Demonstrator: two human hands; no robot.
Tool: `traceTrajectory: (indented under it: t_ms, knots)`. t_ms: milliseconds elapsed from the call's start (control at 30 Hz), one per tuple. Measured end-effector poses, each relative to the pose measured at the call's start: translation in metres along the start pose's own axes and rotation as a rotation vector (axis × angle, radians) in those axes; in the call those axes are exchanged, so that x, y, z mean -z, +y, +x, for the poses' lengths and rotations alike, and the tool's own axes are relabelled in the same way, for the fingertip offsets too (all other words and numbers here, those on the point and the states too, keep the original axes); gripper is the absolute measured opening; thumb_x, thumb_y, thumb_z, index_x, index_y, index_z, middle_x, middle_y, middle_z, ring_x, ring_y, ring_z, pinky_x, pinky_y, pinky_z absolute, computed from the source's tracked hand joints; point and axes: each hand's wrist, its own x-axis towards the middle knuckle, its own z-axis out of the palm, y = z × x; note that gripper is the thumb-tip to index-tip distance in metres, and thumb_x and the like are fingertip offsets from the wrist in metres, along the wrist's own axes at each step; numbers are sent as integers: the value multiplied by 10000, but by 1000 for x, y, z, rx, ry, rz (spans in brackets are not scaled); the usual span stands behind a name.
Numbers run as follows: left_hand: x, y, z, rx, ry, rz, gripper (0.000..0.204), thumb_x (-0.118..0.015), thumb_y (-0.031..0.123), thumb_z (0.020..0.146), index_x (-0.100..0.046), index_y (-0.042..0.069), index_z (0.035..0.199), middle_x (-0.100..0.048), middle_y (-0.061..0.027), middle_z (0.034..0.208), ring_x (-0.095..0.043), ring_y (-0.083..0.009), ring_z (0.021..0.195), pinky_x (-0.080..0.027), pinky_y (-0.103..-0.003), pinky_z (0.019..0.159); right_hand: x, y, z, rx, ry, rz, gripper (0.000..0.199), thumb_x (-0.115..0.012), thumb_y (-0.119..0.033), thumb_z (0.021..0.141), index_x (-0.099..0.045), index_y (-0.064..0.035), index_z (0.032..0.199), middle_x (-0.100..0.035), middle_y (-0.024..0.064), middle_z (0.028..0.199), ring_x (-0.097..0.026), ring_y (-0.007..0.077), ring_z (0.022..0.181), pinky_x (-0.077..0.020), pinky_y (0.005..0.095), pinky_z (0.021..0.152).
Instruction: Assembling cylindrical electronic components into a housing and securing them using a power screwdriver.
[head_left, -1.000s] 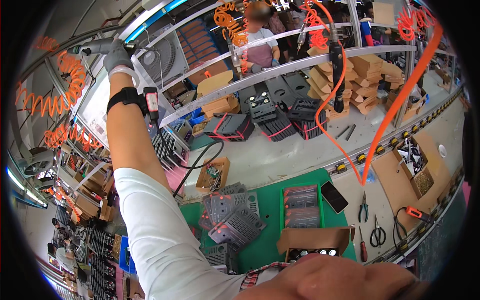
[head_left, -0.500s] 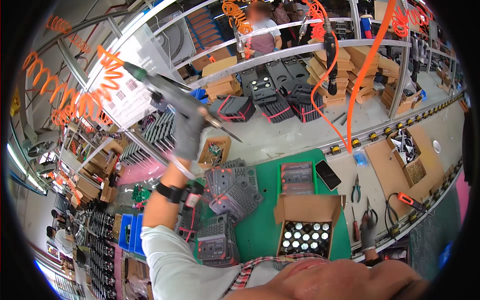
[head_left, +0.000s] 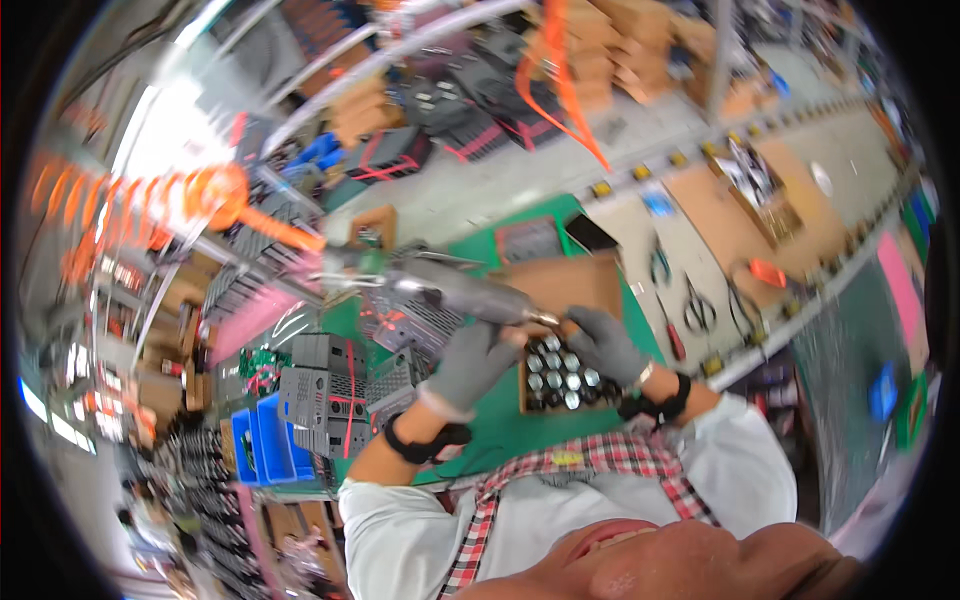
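My left hand [head_left: 472, 368], in a grey glove, is closed around the front part of a silver pneumatic screwdriver [head_left: 450, 290]. The tool lies slantwise, its tip toward the right and its rear joined to a coiled orange air hose [head_left: 275, 230]. Close to the tip is my gloved right hand [head_left: 606, 348], its fingers bent together; whether they pinch the bit or a small part is not clear. Just below both hands stands an open cardboard box [head_left: 567, 385] of black pieces with shiny silver tops. Grey perforated housings [head_left: 415, 325] lie left of the box, partly behind the tool.
A green mat [head_left: 490, 430] covers the work area. At its far edge are a phone [head_left: 590, 233] and a tray [head_left: 530, 240]. Pliers [head_left: 659, 265], scissors [head_left: 699, 305] and a red-handled screwdriver [head_left: 672, 330] lie to the right. Stacked housings [head_left: 325, 395] and blue bins [head_left: 270, 440] stand left.
My left hand has brought the screwdriver down from the upper left to above the box. My right hand has left the scissors and come to the tool's tip. The view has shifted.
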Motion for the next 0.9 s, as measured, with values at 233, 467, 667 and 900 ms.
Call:
traceTrajectory:
  t_ms: [233,467,667,900]
  knots:
    - [3,32,-50,-1020,274,1009,255,-603,280,722,-539,42,786,-518,-80,586,-552,-271,577,-439,-380,568,-25,-50,-61,-135,-263,-62,220,-466,-233,797,-565,-84,925,-582,161,786,-569,332,701,-446,417,630]
    - [-1,23,-96,-472,-397,811,233,-541,303,782,-534,74,825,-545,-118,668,-548,-293,587,-411,-397,538,-30,-86,-106,-112,-281,-200,281,-487,-216,763,-571,-119,1013,-603,146,799,-584,314,726,-466,400,653]
    - [-10,42,-82,-524,-371,900,290,-487,369,805,-530,82,804,-545,-110,644,-553,-288,552,-419,-389,479,-11,-98,-112,-111,-209,-278,251,-494,-203,748,-565,-116,972,-601,128,764,-585,303,663,-465,400,578]
    - [-4,58,-56,-618,-258,756,212,-534,283,789,-548,87,869,-571,-112,700,-564,-302,606,-425,-381,527,58,-64,-110,-3,-140,-435,210,-530,-160,722,-573,-117,923,-544,110,616,-551,282,574,-442,375,522]
